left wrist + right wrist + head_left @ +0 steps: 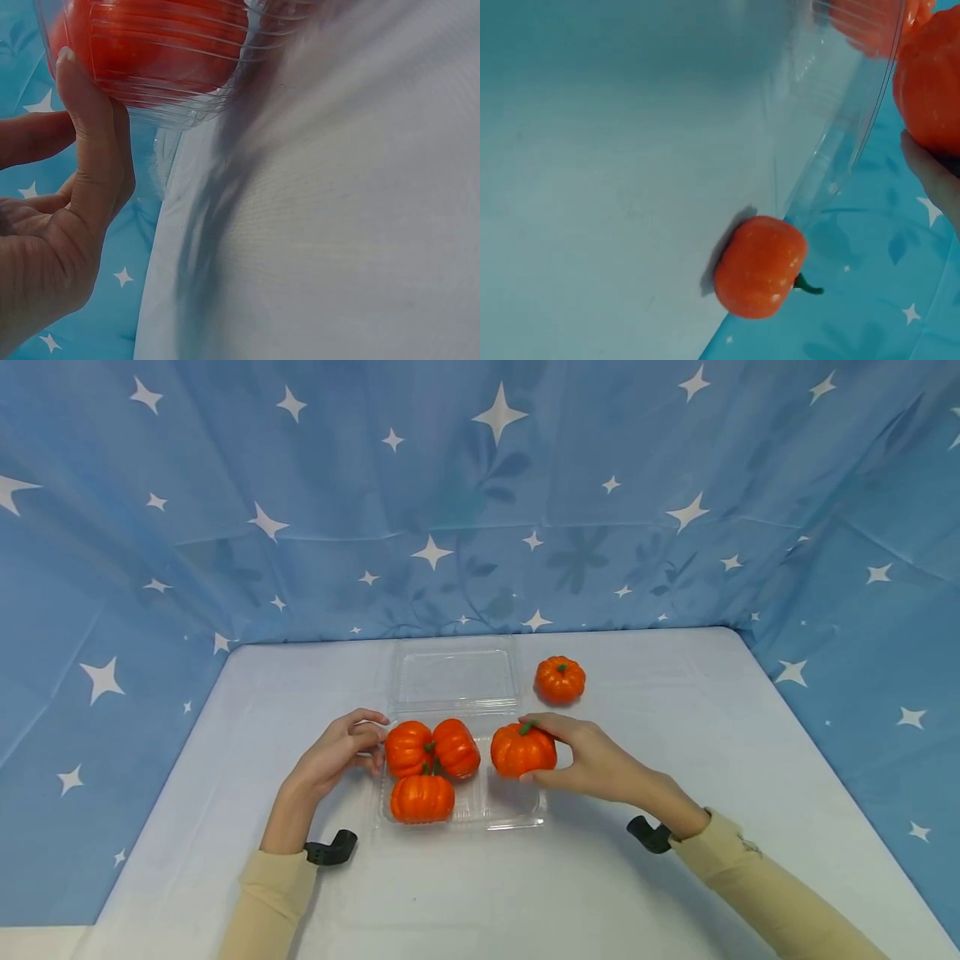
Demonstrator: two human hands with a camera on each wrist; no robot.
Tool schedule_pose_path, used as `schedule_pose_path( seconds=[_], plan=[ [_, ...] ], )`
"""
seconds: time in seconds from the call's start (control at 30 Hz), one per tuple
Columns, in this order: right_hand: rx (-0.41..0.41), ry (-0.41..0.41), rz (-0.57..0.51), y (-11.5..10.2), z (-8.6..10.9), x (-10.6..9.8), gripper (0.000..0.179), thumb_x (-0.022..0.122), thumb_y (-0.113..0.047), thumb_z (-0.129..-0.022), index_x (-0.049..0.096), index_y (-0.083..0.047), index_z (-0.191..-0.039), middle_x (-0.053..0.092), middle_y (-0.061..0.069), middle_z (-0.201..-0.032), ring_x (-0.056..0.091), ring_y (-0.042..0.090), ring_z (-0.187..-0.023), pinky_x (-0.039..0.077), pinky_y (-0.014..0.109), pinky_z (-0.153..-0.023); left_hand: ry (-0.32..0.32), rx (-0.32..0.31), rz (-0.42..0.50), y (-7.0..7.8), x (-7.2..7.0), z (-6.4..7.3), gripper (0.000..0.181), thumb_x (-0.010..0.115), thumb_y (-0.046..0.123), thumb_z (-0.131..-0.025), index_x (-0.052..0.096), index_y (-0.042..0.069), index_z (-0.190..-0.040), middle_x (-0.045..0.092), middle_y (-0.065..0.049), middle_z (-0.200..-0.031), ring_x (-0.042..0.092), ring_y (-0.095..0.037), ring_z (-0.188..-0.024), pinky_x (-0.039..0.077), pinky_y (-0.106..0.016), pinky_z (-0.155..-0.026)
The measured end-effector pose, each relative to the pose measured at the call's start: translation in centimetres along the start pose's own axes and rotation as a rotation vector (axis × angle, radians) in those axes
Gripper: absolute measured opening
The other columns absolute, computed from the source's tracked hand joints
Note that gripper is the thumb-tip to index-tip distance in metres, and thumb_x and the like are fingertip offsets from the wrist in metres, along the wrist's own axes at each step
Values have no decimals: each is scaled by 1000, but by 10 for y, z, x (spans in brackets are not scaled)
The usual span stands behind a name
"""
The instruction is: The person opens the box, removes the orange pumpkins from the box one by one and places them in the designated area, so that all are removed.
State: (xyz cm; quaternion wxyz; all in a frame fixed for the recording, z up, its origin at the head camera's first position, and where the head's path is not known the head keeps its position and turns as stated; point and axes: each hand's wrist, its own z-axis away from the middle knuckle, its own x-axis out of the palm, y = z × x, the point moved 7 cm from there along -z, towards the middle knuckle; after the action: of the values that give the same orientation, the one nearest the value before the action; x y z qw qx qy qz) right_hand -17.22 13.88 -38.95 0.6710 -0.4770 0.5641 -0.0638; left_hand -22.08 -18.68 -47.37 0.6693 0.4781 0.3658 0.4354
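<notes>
My right hand (pixel 592 760) grips a small orange pumpkin (pixel 519 755) with a green stem, held over the right part of a clear plastic container (pixel 517 814). In the right wrist view this pumpkin (pixel 934 90) shows above the container's rim, with a finger under it. Three other pumpkins (pixel 422 799) sit together in the container's left part. My left hand (pixel 341 750) is at the container's left side, fingers loosely bent. In the left wrist view a fingertip of the left hand (pixel 90 150) touches the clear wall, with orange showing through it.
The container's clear lid (pixel 455 677) lies folded back behind it. Another pumpkin (pixel 560 680) stands on the white table (pixel 675 710), right of the lid. A blue curtain with white stars (pixel 480 510) hangs behind and around the table.
</notes>
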Motion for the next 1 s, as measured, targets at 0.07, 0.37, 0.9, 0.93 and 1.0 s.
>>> schedule_pose_path(
  seconds=[0.07,0.37,0.9,0.93,1.0],
  plan=[
    [12,34,9,3,2,-6,67,85,-21,-84,57,-7,-143,64,7,-140,64,24,-123,57,43,-100,-1,1,-2,0,-1,0,37,48,5,-103,42,-11,-136,62,-6,-79,60,-17,-63,59,-31,-62],
    [25,162,30,23,8,-29,73,86,-12,-82,53,-3,-146,55,16,-148,59,36,-132,52,50,-104,0,-3,1,1,-1,1,36,47,5,-103,42,-10,-136,61,-6,-79,60,-17,-62,59,-31,-62],
    [223,179,172,75,6,-24,78,86,-14,-81,47,9,-144,52,25,-143,55,42,-128,50,59,-105,-3,-5,5,0,0,0,35,46,4,-103,42,-9,-136,61,-5,-79,59,-17,-63,59,-30,-61],
    [228,176,180,77,5,-22,78,86,-15,-80,47,9,-144,52,25,-143,55,43,-128,49,60,-106,-5,-1,3,1,1,0,36,46,4,-103,42,-10,-136,61,-5,-80,59,-17,-63,59,-30,-61],
    [225,173,189,80,2,-17,78,88,-15,-79,48,9,-142,52,25,-141,56,43,-127,50,60,-105,-3,-2,4,1,1,0,35,46,4,-103,42,-9,-136,61,-5,-79,59,-17,-63,58,-29,-61]
  ],
)
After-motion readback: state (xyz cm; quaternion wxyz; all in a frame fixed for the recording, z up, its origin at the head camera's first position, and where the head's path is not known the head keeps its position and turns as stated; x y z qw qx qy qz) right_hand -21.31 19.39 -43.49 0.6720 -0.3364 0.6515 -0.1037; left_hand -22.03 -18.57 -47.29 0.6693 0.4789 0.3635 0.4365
